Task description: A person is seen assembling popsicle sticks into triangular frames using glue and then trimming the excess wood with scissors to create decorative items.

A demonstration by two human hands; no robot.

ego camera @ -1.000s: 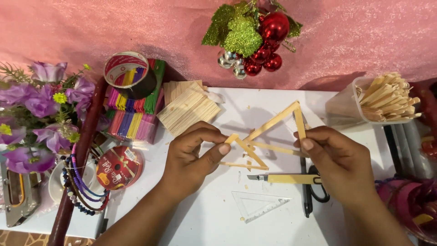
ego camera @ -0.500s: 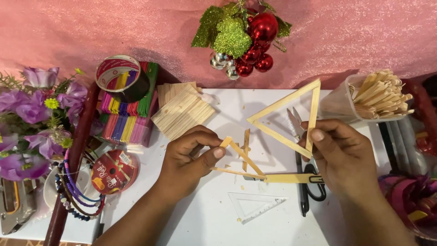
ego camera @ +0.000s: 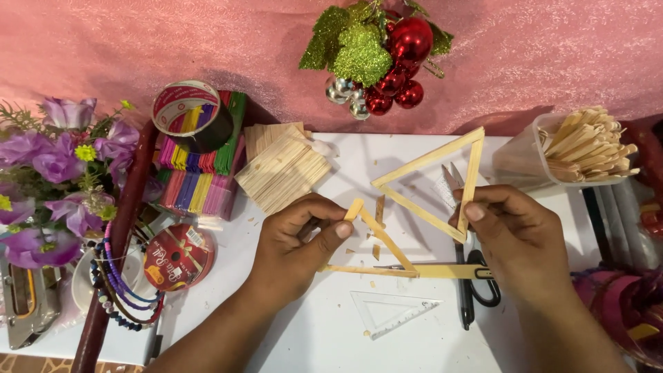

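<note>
My right hand (ego camera: 518, 238) pinches one corner of a triangle of wooden sticks (ego camera: 428, 166) and holds it tilted above the white table (ego camera: 311, 331). My left hand (ego camera: 297, 245) grips the top end of a slanted wooden stick (ego camera: 383, 238), which meets a flat stick (ego camera: 366, 271) lying on the table. Under the right hand lie black-handled scissors (ego camera: 480, 290) and a dark pen (ego camera: 464, 304). A clear plastic set square (ego camera: 390, 311) lies just below the sticks.
A stack of plain sticks (ego camera: 283, 169), coloured sticks (ego camera: 197, 183) and a tape roll (ego camera: 190, 114) sit at the back left. Purple flowers (ego camera: 48, 173), beads (ego camera: 114, 283) and a stapler (ego camera: 27, 304) fill the left edge. A clear tub of sticks (ego camera: 580, 145) stands right; ornaments (ego camera: 380, 55) hang behind.
My right hand has lifted the stick triangle up and to the right, away from the sticks under my left hand. My left hand has stayed on the slanted stick.
</note>
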